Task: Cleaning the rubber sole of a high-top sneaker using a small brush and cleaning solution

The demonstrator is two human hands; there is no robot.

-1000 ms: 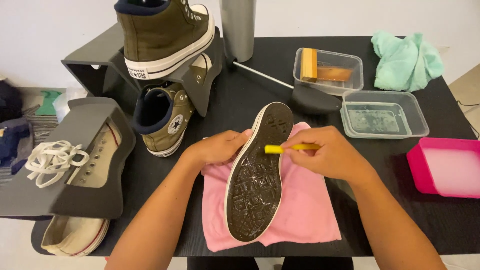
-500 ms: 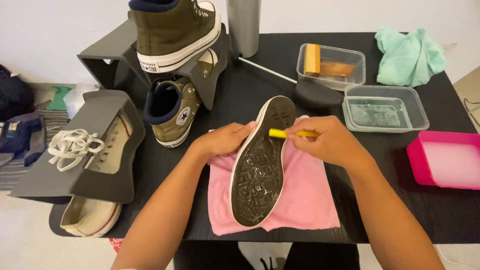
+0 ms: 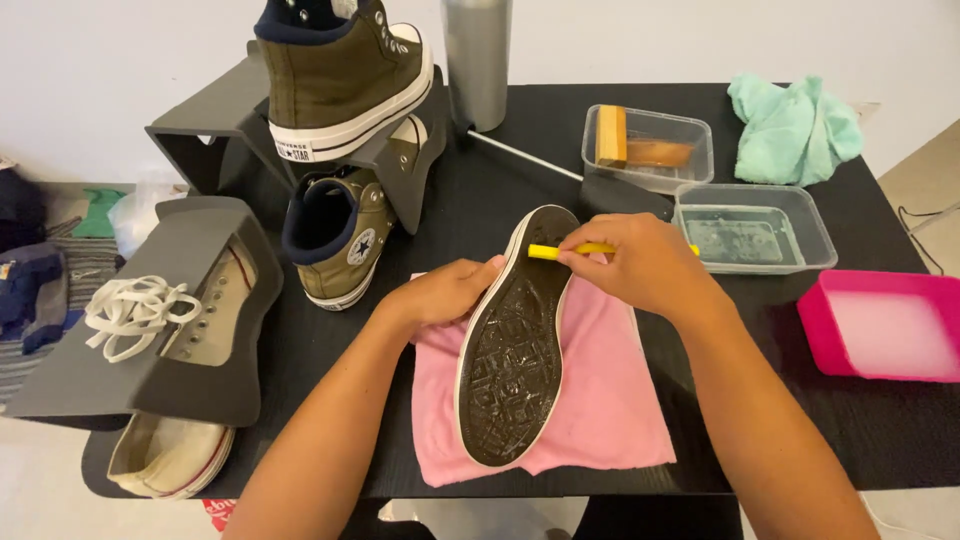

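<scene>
A sneaker (image 3: 515, 345) lies sole up on a pink cloth (image 3: 590, 410) at the middle of the black table (image 3: 480, 190). Its dark sole is wet and rimmed in white. My left hand (image 3: 440, 293) grips the shoe's left side near the toe end. My right hand (image 3: 635, 262) holds a thin yellow brush (image 3: 560, 251), whose tip rests on the sole close to the toe.
Two olive high-top sneakers (image 3: 340, 70) (image 3: 335, 235) sit on grey stands at the back left. White laces (image 3: 130, 310) and a cream sneaker (image 3: 170, 455) lie at the left. Clear tubs (image 3: 750, 225) (image 3: 650, 145), a pink tub (image 3: 880, 325), a mint cloth (image 3: 790, 125) and a metal bottle (image 3: 478, 60) stand behind and right.
My right hand has moved the yellow brush up the sole toward the toe. The camera view shifted slightly. My left hand kept its grip on the shoe.
</scene>
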